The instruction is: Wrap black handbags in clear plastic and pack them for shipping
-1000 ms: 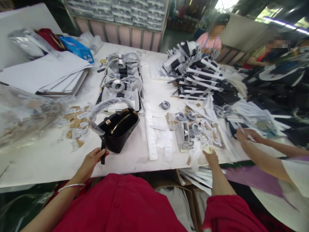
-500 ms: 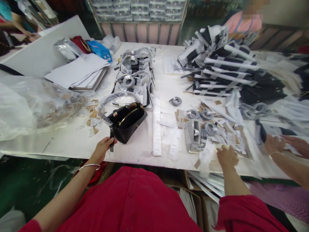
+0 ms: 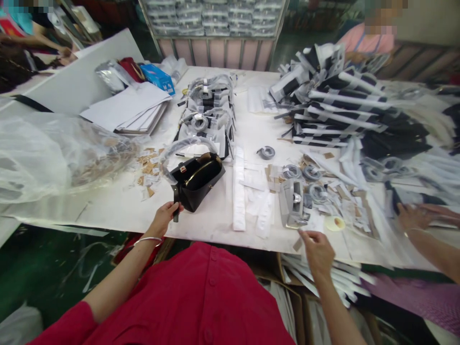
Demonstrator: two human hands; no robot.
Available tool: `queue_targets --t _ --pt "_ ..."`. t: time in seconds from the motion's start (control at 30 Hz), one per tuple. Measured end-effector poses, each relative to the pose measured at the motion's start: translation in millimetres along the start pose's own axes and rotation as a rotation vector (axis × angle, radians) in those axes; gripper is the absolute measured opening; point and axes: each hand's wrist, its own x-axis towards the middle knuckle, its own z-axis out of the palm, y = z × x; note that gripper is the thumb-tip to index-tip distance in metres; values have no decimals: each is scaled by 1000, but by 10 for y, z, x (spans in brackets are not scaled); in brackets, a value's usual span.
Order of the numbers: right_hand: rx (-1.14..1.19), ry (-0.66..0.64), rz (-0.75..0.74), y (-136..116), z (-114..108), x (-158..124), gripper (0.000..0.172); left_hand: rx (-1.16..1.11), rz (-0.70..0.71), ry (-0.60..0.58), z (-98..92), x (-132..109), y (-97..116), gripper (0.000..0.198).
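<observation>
A black handbag [image 3: 201,184] lies tilted on the table, its top open and a gold zip showing. Its handle [image 3: 189,143] is wrapped in clear plastic. My left hand [image 3: 167,218] pinches a dark strap end [image 3: 176,203] at the bag's near left side. Near the table's front edge, my right hand [image 3: 318,249] has thumb and forefinger pressed together; what is between them is too small to make out. Just beyond those fingertips stands a grey tape dispenser [image 3: 290,203]. A pale yellow tape roll [image 3: 334,223] lies to its right.
Wrapped black bags [image 3: 206,120] stand in a row behind the handbag, and a taller pile [image 3: 334,110] rises at right. Coiled straps [image 3: 266,152], paper tags [image 3: 149,165] and white strips [image 3: 239,191] are scattered about. A co-worker's hands [image 3: 417,218] work at far right.
My right hand has moved left from over the tape roll to in front of the dispenser, uncovering the roll. My left hand stays on the strap end. The whole view has shifted slightly.
</observation>
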Motion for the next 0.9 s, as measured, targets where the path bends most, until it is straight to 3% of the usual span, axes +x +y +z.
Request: queue_targets --t 0.1,0.23,0.4,0.5,0.63,0.73,0.8,0.9 --pt "182 -209 -75 -420 309 -385 44 5 11 -29 -19 7 -25 53" --pt "270 -485 -96 -774 639 -619 42 -5 24 -77 -80 -3 -101 49" --pt "166 -559 -76 -1032 848 -791 47 -39 -19 -153 -221 -30 -255 46" --pt "80 -566 -137 -1177 931 -864 53 -67 -72 -184 -316 -41 -328 48" --pt "88 -460 -352 -1358 1058 -934 46 -62 -110 -224 -407 -40 -372 48" --pt "120 -430 -595 -1473 1205 -1109 37 -39 -124 -252 -439 -25 -377 47" --pt "97 -455 -811 -1518 1308 -1291 28 -16 -122 -270 -450 -11 -370 46" --pt "10 -610 -1062 -1490 1389 -1521 20 28 -113 -290 -469 14 -346 49"
